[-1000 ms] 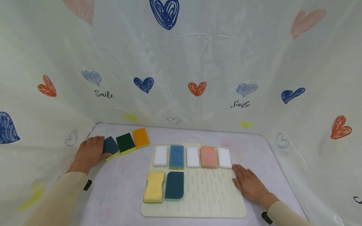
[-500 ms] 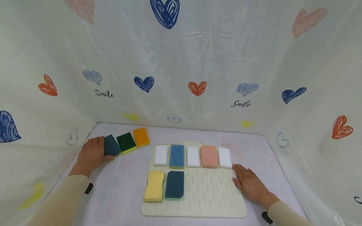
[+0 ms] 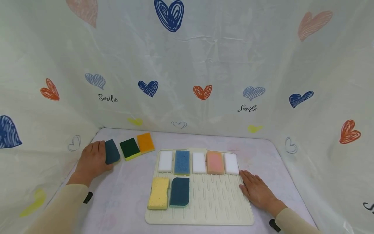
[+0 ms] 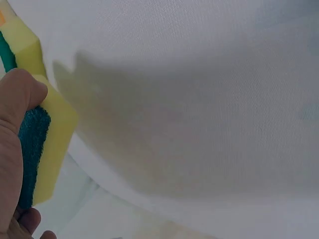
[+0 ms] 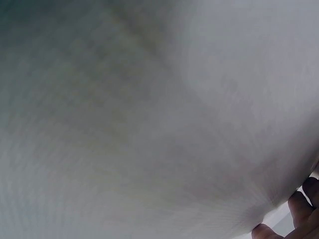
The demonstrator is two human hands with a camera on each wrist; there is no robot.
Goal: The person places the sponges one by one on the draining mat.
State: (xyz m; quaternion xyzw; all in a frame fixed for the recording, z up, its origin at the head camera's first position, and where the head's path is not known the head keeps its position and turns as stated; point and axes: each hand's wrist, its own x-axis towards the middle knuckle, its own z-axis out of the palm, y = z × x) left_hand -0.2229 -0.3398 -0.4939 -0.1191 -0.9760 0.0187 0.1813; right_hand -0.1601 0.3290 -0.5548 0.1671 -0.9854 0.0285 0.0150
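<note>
At the table's left side my left hand (image 3: 92, 160) holds a scouring sponge (image 3: 112, 152) with a dark blue-green top. The left wrist view shows its yellow foam side (image 4: 57, 139), the thumb pressed along one edge and fingers at the other. Just right of it lie a dark green scouring sponge (image 3: 130, 148) with yellow foam and an orange sponge (image 3: 145, 142). My right hand (image 3: 258, 190) rests with extended fingers at the right edge of a cream ridged mat (image 3: 220, 204); only some fingertips (image 5: 301, 209) show in the right wrist view.
On the mat's back row stand three white sponges, a blue sponge (image 3: 182, 162) and a pink one (image 3: 215, 163). Its front row has a yellow sponge (image 3: 159, 194) and a dark teal sponge (image 3: 180, 191) at left. A heart-printed curtain (image 3: 187, 58) encloses the table.
My left hand has drawn the blue-green sponge slightly leftward and turned it, opening a gap from the dark green sponge. The right hand stays by the mat.
</note>
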